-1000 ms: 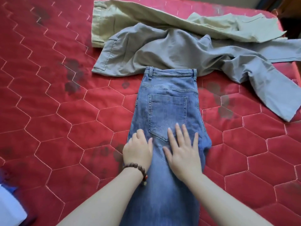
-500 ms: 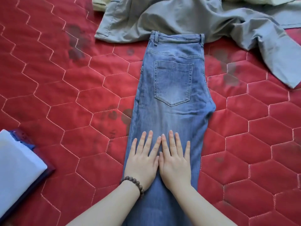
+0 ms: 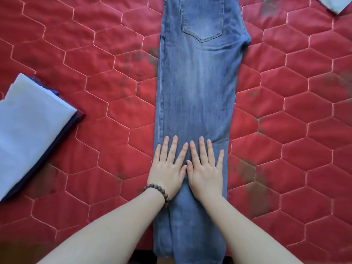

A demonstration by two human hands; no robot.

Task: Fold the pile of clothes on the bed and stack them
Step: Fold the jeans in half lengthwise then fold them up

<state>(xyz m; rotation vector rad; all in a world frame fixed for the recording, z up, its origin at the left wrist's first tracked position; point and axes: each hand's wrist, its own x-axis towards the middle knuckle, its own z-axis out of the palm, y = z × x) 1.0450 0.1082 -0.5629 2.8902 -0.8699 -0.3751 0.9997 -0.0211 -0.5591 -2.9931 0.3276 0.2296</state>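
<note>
Denim, faded blue: the jeans [image 3: 196, 103] lie folded lengthwise, one leg over the other, running from the far edge of the view to the near edge down the middle of the bed [image 3: 95, 54]. One back pocket [image 3: 202, 18] faces up at the far end. The waistband is out of view.

Left hand [image 3: 167, 168]: flat, palm down, fingers straight and slightly spread, pressing on the leg of the jeans near its left edge. It grips nothing. A dark beaded bracelet [image 3: 158, 193] sits on the wrist.

Right hand [image 3: 205, 170]: flat, palm down, fingers straight and a little fanned, pressing on the same stretch of denim just right of the left hand. It grips nothing. The two thumbs touch or nearly touch; I cannot tell which. The index fingertips sit close together.

Both forearms enter from the near edge, bare.

Bed cover: red quilted fabric with pale hexagon stitching and several dark blotches.

Left side of the bed, well apart from the jeans: a folded stack [image 3: 28, 126], a pale bluish-white garment on top of a dark navy one. Far right corner: a small piece of pale cloth [image 3: 335, 2], mostly out of view.
</note>
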